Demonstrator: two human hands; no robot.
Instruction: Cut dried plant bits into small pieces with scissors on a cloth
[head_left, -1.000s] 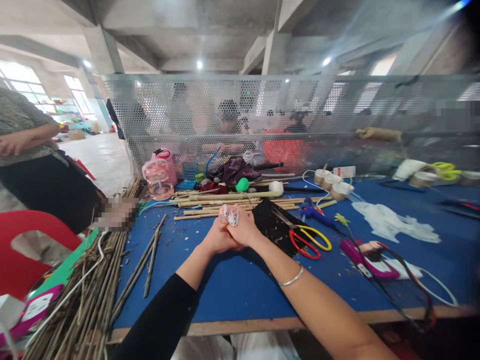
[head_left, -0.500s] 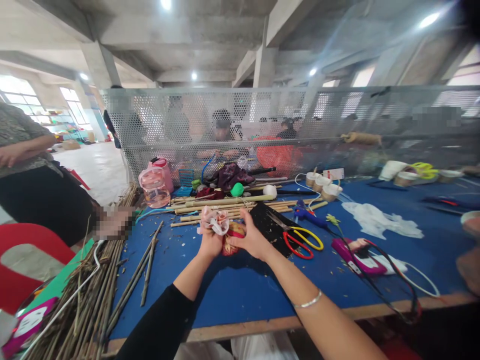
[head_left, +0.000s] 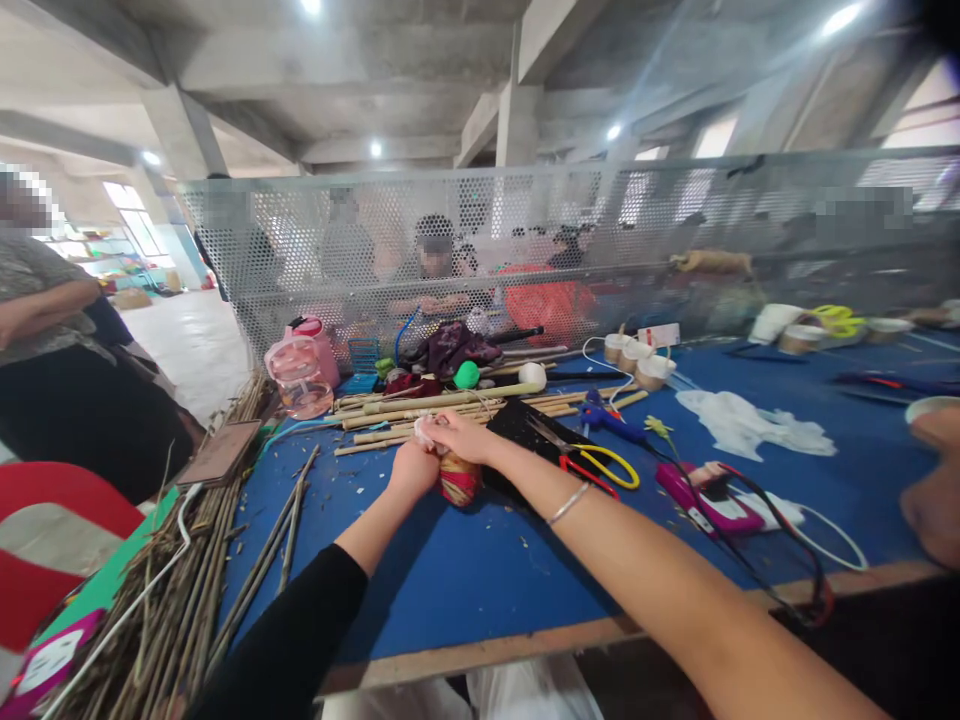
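Over the blue table, my left hand [head_left: 414,468] is closed round the gathered pale pink cloth [head_left: 424,430]. From the right, my right hand [head_left: 466,438] reaches across with its fingers bent down over the same cloth, covering most of it. Below my hands hangs or rests a rounded red and gold patterned bundle [head_left: 459,484]; whether it touches the table I cannot tell. It seems joined to the cloth, but the join is hidden by my fingers. Just right of my hands lie a black cloth [head_left: 517,425] and scissors [head_left: 600,463] with red and yellow handles.
Bamboo sticks [head_left: 390,407] lie behind my hands; bundled twigs [head_left: 180,590] cover the left edge. A pink bottle [head_left: 300,375], a blue glue gun [head_left: 611,418], a magenta device [head_left: 709,500] and white plastic [head_left: 750,420] surround the workspace. A perforated screen [head_left: 360,260] stands behind. A person [head_left: 45,330] stands left.
My right hand has moved from the red and gold bundle up onto the pink cloth. At the left, the person's hand has drawn back, and a brown phone shows on the twigs.
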